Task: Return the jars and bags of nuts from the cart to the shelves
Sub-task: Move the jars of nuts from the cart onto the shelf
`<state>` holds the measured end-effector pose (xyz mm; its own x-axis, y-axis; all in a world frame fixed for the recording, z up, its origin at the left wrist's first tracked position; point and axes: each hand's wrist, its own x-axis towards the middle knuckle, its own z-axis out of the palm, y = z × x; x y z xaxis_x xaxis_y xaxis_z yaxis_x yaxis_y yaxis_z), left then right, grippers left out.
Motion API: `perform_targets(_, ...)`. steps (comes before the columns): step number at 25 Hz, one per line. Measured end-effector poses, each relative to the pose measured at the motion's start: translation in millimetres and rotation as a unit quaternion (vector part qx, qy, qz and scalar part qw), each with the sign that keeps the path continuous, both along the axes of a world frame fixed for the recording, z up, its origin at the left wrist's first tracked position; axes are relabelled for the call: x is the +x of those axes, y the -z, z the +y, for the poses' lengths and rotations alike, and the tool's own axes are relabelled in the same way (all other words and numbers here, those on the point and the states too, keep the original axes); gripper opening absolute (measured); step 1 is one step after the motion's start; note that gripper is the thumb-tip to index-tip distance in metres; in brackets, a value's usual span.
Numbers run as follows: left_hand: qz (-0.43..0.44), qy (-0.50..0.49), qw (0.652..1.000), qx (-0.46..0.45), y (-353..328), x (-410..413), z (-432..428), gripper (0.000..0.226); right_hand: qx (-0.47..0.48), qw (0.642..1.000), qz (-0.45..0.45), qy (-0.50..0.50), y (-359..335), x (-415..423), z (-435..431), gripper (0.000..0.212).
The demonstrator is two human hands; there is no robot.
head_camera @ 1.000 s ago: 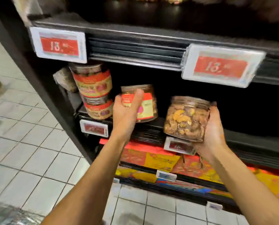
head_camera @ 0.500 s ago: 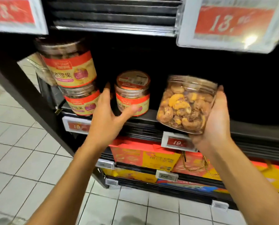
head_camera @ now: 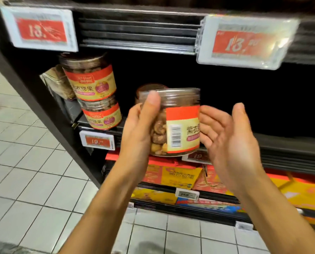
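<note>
A clear jar of nuts [head_camera: 180, 125] with a red and yellow label and a barcode is upright in front of the middle shelf [head_camera: 285, 143]. My left hand [head_camera: 140, 131] grips its left side, thumb up near the lid. My right hand [head_camera: 230, 142] is spread just right of the jar, its fingertips at the label's edge. Behind the held jar, the lid of another jar [head_camera: 151, 88] shows on the shelf. Two labelled jars stand stacked at the shelf's left end, one on top [head_camera: 90, 79] and one below [head_camera: 102, 115].
A clear bag [head_camera: 56, 83] lies behind the stacked jars. Price tags [head_camera: 244, 43] hang from the shelf above. Dark open shelf space lies right of the jars. Red and yellow gift boxes [head_camera: 177, 175] fill the lower shelf. White floor tiles [head_camera: 34, 171] lie left.
The jar has gone from my right hand to my left and now stands upright with its label toward me. My right hand has opened beside it.
</note>
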<state>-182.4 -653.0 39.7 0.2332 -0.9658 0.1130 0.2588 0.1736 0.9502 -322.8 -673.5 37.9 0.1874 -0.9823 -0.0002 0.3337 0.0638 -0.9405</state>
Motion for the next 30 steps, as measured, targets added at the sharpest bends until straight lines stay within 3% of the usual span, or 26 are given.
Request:
perform_targets(3,0.014,0.020,0.999,0.029,3.0,5.8,7.5,0.103,0.010,0.995,0.091,-0.027,1.7,12.8,13.2,0.056)
perform_targets(6,-0.129,-0.045,0.990,0.039,1.2,-0.4,17.8,0.075,-0.015,0.998,0.042,-0.035,-1.2,18.6,29.1,0.056)
perform_targets(9,-0.222,-0.207,0.953,0.018,-4.3,-9.0,33.6,0.050,-0.048,0.995,-0.033,-0.079,-6.4,22.0,38.1,0.063)
perform_targets(11,-0.200,-0.223,0.954,-0.014,-10.2,-5.4,39.4,0.047,-0.059,0.993,-0.046,-0.089,-9.8,28.2,39.8,0.067)
perform_targets(15,-0.058,-0.121,0.990,-0.047,-22.5,16.5,32.3,0.046,-0.053,0.992,-0.097,-0.055,-20.8,32.2,21.8,0.072)
perform_targets(18,-0.020,-0.127,0.989,-0.078,-27.5,27.3,14.0,0.039,-0.057,0.992,-0.103,-0.051,-29.2,44.4,2.5,0.060)
perform_targets(24,-0.071,-0.070,0.995,0.005,-20.1,53.4,-45.0,0.063,-0.034,0.988,-0.150,-0.012,-32.4,65.7,-50.9,0.040)
perform_targets(27,-0.093,-0.041,0.994,0.042,-6.7,60.0,-57.5,0.063,-0.035,0.993,-0.113,-0.022,-18.5,64.2,-61.2,0.052)
perform_targets(30,-0.086,-0.077,0.992,0.045,7.3,58.6,-48.7,0.067,-0.042,0.998,-0.041,-0.017,-4.4,57.1,-65.0,0.061)
